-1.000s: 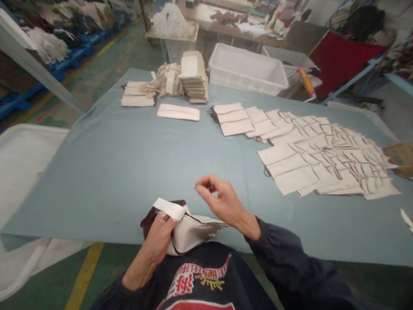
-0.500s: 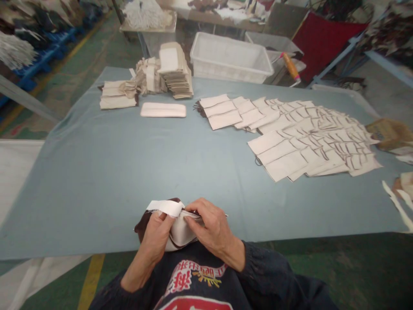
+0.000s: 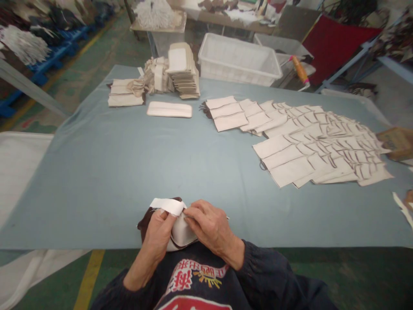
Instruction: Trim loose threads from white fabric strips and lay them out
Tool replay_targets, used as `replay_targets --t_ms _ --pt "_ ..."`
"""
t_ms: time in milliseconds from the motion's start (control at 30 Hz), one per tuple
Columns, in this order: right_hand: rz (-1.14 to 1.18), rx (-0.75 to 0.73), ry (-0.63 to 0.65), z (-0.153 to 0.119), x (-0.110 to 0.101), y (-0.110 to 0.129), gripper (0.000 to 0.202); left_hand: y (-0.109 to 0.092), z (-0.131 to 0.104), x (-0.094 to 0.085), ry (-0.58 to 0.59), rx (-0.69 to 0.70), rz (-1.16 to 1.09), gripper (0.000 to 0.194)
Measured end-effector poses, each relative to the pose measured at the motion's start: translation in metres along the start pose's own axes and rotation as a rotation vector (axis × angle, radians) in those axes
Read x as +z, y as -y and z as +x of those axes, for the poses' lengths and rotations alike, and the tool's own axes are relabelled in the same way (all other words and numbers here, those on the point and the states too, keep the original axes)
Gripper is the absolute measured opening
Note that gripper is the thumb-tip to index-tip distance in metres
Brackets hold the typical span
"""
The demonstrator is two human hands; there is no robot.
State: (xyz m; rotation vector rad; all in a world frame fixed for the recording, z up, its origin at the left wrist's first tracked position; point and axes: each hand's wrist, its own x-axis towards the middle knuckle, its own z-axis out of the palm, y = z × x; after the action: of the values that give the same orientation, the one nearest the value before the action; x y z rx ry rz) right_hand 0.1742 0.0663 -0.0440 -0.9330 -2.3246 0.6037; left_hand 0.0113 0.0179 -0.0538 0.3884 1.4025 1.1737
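Observation:
A cream and dark brown fabric piece (image 3: 184, 232) lies at the table's front edge, against my body. My left hand (image 3: 158, 232) pinches its top edge, where a white strip (image 3: 167, 205) lies across it. Just to the right, my right hand (image 3: 211, 224) is closed with thumb and forefinger on the same piece, close to the left fingertips. The exact spot under the right fingertips is hidden.
Overlapping cream panels (image 3: 280, 161) spread over the table's right side. A single oblong pad (image 3: 169, 109), a stack of pads (image 3: 183, 71) and folded pieces (image 3: 125, 92) lie at the back left. A white bin (image 3: 238, 60) stands behind the blue-grey table (image 3: 129, 159).
The view has shifted slightly, so the table items appear further right. My right fingertips have drawn a little closer together on the fabric; my left hand keeps its pinch.

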Motion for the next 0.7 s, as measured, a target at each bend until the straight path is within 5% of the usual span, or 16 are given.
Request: replay_targets --t_ms 233,700 --pt "0.049 -0.153 0.118 -0.004 -0.002 -0.017 0.025 0.007 0.000 0.005 0.005 -0.034 -0.062 0.040" --pt "0.005 -0.130 0.066 0.000 0.001 -0.013 0.031 0.005 0.004 0.005 0.126 -0.084 -0.049 0.034"
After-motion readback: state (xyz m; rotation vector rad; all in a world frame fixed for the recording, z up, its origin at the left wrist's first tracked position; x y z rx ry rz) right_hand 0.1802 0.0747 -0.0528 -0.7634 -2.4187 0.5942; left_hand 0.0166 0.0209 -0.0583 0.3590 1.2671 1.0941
